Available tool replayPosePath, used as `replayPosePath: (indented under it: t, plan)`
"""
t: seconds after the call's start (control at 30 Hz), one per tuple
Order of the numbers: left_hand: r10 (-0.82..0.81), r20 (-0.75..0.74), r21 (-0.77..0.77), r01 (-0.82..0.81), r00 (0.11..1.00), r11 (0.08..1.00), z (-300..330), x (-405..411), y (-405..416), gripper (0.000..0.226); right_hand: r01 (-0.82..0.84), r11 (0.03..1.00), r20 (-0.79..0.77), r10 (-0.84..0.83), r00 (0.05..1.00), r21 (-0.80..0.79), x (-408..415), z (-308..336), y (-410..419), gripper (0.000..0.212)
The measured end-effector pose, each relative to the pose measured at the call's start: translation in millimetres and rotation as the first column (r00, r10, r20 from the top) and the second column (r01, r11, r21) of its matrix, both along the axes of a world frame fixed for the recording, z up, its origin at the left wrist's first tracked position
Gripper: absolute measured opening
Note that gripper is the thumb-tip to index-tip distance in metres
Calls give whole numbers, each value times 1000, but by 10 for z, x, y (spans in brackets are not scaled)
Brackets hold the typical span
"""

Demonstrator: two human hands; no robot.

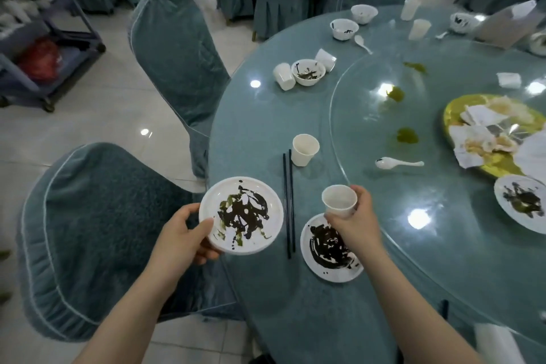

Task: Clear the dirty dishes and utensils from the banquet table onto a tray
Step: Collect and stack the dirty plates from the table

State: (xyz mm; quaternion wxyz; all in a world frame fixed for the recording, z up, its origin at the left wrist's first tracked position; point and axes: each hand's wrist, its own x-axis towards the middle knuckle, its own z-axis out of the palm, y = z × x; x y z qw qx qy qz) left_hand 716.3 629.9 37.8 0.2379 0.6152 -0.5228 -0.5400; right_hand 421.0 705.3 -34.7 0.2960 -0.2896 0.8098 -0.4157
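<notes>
- Dirty plate, white with dark sauce smears: held by the left hand at the near edge of the desk; the grip has the thumb curled over the rim, the fingers underneath.
- Paper cup: held upright by the right hand, fingers wrapped round its side, above a second smeared plate that lies on the desk.
- Black chopsticks: a pair lying side by side on the desk between the two plates.
- Second paper cup: upright, just beyond the far ends of the chopsticks.
- White spoon: lying on the glass turntable.
- Soiled bowl: farther off, with an overturned cup touching its left side.
- Covered chairs: left of the desk.
</notes>
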Motion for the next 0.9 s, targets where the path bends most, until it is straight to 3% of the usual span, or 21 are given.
replayPosePath:
  t: [0.13, 0.23, 0.47, 0.53, 0.6, 0.7, 0.9]
  plan:
    - [42, 4, 13, -42, 999, 999, -37, -17, -68, 25, 2, 998, 77, 3, 997, -68, -81, -90, -279, 65]
    - [56, 16, 25, -57, 998, 998, -67, 13, -50, 24, -16, 999, 50, 18, 999, -38, -98, -204, -334, 64]
    - [58, 8, 39, -58, 998, 998, -72, 43, 1, 24, -100, 988, -49, 106, 993, 119, -109, -344, -127, 62]
    - [43, -5, 34, -43, 999, 999, -63, 25, 14, 23, -113, 962, -128, 148, 981, 247, -169, -360, 14, 62]
    - [28, -17, 29, -27, 999, 999, -56, 8, 33, 23, -112, 923, -206, 199, 958, 369, -219, -378, 204, 45]
    - [6, -38, 21, -5, 999, 1000, -45, -30, 47, 24, -95, 904, -140, 167, 976, 417, -236, -356, 465, 24]
    - [-64, -89, -5, 64, 994, 998, -19, -139, 125, 30, -40, 957, -51, 57, 997, 288, -143, -70, 840, 9]
